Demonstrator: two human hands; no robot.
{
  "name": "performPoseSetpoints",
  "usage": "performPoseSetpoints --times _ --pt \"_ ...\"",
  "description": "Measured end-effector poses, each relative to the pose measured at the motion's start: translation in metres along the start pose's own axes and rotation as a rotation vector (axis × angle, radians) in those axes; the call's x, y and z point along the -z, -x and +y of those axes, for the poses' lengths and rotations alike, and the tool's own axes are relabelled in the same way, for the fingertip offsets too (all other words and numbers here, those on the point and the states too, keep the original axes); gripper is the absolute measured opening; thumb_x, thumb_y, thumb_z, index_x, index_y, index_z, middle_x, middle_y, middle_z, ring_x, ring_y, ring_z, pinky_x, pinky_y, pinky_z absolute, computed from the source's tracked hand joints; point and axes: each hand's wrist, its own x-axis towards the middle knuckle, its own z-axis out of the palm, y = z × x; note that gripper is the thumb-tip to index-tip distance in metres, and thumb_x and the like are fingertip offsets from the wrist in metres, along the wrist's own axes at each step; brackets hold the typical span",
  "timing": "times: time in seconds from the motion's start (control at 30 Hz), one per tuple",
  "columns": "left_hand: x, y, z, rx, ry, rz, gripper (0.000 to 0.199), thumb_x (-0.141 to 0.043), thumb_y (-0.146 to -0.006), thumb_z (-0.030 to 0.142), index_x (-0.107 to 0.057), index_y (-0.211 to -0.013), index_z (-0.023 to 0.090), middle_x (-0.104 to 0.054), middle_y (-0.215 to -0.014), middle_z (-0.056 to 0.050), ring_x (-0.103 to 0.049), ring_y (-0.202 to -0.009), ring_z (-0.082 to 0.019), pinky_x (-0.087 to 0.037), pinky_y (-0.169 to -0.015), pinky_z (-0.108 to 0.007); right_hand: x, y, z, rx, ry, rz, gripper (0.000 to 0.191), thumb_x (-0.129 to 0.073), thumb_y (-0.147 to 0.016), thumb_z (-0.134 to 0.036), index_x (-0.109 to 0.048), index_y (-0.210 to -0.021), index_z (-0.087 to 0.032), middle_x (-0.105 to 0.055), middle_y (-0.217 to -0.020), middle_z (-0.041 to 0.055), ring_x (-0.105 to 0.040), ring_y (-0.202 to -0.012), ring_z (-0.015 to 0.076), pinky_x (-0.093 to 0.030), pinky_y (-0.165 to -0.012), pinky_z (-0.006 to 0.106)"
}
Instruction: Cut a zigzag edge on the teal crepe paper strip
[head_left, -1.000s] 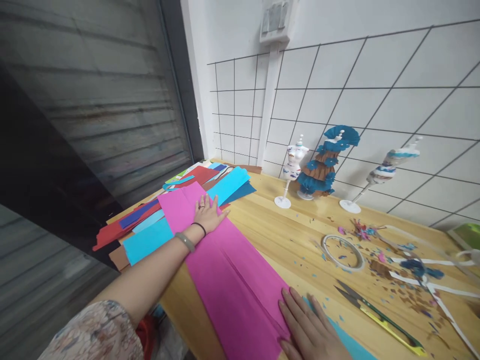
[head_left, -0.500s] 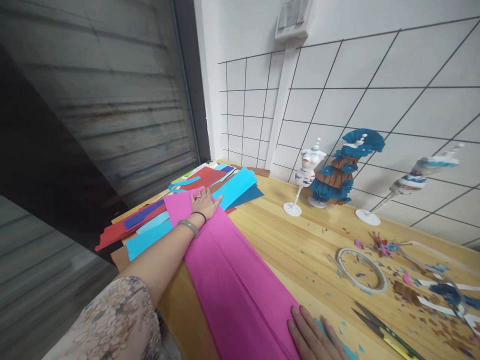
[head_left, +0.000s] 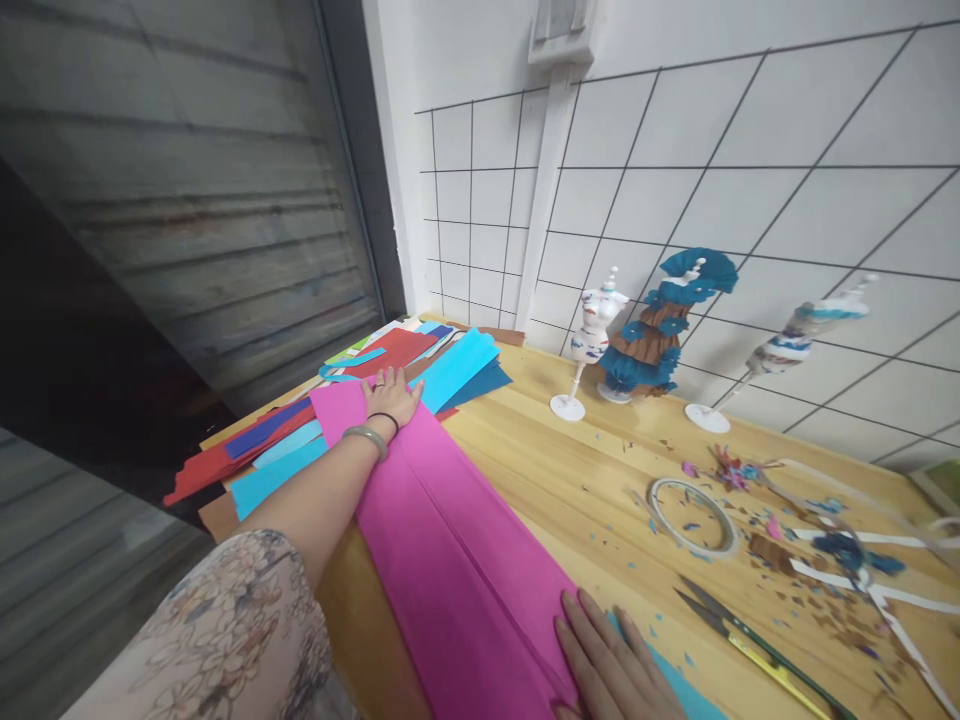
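A long sheet of bright pink paper (head_left: 442, 540) lies across the wooden table, with a crease running along its length. At its far end my left hand (head_left: 393, 397) rests flat with fingers spread, wearing a bracelet and a dark band at the wrist. My right hand (head_left: 611, 660) lies palm down on the near right edge of the pink sheet, fingers stretched out. Some blue paper (head_left: 679, 685) shows beside and under that hand. Thread snips (head_left: 750, 640) with dark blades lie just to its right.
Stacked coloured paper (head_left: 289, 465) covers the table's far left. Small dress forms, one plain white (head_left: 596, 325), one in a blue and brown paper dress (head_left: 649, 345) and one tilted (head_left: 787, 345), stand by the wall. A tape roll (head_left: 694, 515) and paper scraps (head_left: 832, 600) lie at right.
The view has shifted slightly to the right, so things appear farther left. Both hands still lie on the pink paper; its near part by my right hand looks a little more wrinkled.
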Motion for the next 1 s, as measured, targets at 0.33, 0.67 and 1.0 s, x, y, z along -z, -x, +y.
performPoseSetpoints --times 0.33,0.67,1.0 --pt "0.039 0.116 0.072 -0.632 0.09 -0.006 0.072 -0.022 -0.081 0.063 -0.022 -0.138 0.019 -0.012 -0.146 -0.012 -0.005 -0.134 -0.029 -0.008 -0.106 -0.049 0.008 0.0 -0.017 -0.164 -0.035 -0.068 0.037 -0.05 -0.082 -0.039 -0.063 -0.105 -0.012 -0.066 -0.109 0.0112 -0.06 -0.1 0.0253 -0.036 -0.097 0.039" --pt "0.043 0.202 0.077 -1.305 0.211 -0.3 0.073 -0.022 -0.082 0.062 -0.027 -0.135 0.014 -0.024 -0.143 -0.012 -0.014 -0.133 -0.024 -0.011 -0.107 -0.043 0.003 0.002 -0.015 -0.121 -0.002 -0.063 0.039 -0.051 -0.081 -0.042 -0.064 -0.103 -0.013 -0.067 -0.107 0.0108 -0.062 -0.097 0.0244 -0.035 -0.098 0.038" --pt "0.028 0.094 0.015 -0.922 0.018 -0.313 0.071 -0.019 -0.082 0.063 -0.013 -0.139 0.02 -0.009 -0.146 -0.008 -0.002 -0.135 -0.02 -0.004 -0.108 -0.039 -0.002 0.001 -0.005 -0.028 -0.005 0.048 0.034 -0.051 -0.081 -0.041 -0.067 -0.094 -0.014 -0.071 -0.094 0.0105 -0.057 -0.106 0.0234 -0.018 -0.108 0.038"
